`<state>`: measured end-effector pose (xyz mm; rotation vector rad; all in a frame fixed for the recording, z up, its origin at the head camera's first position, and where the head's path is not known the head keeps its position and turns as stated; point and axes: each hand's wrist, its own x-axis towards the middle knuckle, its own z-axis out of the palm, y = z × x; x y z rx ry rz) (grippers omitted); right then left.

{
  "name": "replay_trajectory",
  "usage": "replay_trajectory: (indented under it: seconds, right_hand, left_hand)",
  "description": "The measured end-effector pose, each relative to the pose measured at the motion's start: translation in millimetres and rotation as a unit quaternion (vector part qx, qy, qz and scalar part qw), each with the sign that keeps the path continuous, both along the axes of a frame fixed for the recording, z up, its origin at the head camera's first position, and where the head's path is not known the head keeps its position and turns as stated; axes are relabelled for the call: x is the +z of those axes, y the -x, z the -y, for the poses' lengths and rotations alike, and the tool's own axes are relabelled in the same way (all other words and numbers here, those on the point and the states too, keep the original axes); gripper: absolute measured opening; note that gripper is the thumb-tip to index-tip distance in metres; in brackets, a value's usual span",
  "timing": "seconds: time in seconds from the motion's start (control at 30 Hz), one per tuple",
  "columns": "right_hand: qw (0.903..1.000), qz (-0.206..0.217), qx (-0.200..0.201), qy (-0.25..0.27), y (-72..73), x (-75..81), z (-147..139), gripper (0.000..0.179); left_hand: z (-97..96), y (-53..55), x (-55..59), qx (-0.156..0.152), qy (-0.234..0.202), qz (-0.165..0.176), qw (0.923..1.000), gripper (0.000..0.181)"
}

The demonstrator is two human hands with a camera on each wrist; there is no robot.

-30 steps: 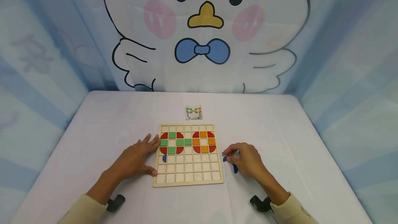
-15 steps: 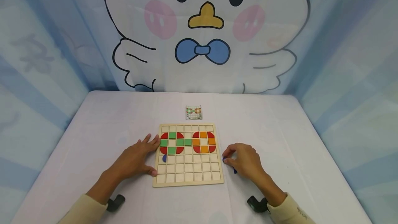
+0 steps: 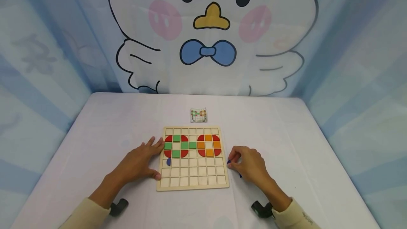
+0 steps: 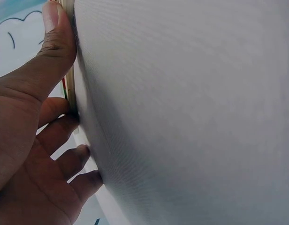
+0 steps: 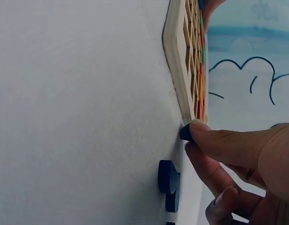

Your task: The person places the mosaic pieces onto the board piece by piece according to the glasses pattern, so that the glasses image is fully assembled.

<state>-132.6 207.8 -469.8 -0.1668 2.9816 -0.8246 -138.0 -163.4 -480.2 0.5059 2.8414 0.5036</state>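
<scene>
A wooden grid board [image 3: 197,172] lies on the table, its upper rows holding red quarter-round, green square and orange square pieces. One blue rounded piece [image 3: 169,162] sits at the left, below the red and green ring. My left hand [image 3: 136,163] rests against the board's left edge, fingers spread, thumb at the lower side. Just off the right edge, my right hand [image 3: 249,163] pinches a small blue piece [image 5: 186,132] between thumb and finger. More blue pieces [image 5: 168,177] lie on the cloth under that hand, mostly hidden from the head view.
A small pattern card [image 3: 198,115] with a printed grid design lies behind the board. White cloth [image 3: 270,116] covers the table. A curtain [image 3: 210,73] with a cartoon bird stands at the back, and blue-white curtains flank both sides.
My right hand has closed its thumb and finger on a blue piece by the board's right edge, shifting slightly and covering more of the other pieces. The left hand stays put.
</scene>
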Motion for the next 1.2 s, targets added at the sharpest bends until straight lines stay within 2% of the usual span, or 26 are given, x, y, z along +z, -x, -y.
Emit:
replay_trajectory:
  seconds: [0.17, 0.3, 0.63, 0.97, 1.2]
  right_hand:
    - [0.9995, 0.006, -0.001, 0.031, 0.3, 6.6, 10, 0.022]
    - [0.9981, 0.013, 0.015, 0.057, 1.1, 11.4, 28, 0.022]
    - [0.9866, 0.032, 0.104, 0.122, 3.6, 10.5, 85, 0.017]
    - [0.9766, 0.036, 0.171, 0.125, 7.4, 6.5, 134, 0.017]
    - [0.9749, 0.045, 0.181, 0.122, 8.9, -3.3, 158, 0.020]
  left_hand:
    - [-0.3, -1.0, -0.2, 0.000, 0.001, 0.001, 1.0000, 0.120]
    - [-0.4, -0.3, -0.3, 0.001, 0.003, 0.002, 1.0000, 0.121]
    - [0.5, 2.0, -2.0, -0.006, 0.000, -0.005, 1.0000, 0.119]
    - [3.7, 1.9, -0.2, -0.009, -0.006, -0.004, 0.9999, 0.117]
    - [5.1, -1.0, 1.6, -0.014, -0.018, -0.009, 0.9997, 0.114]
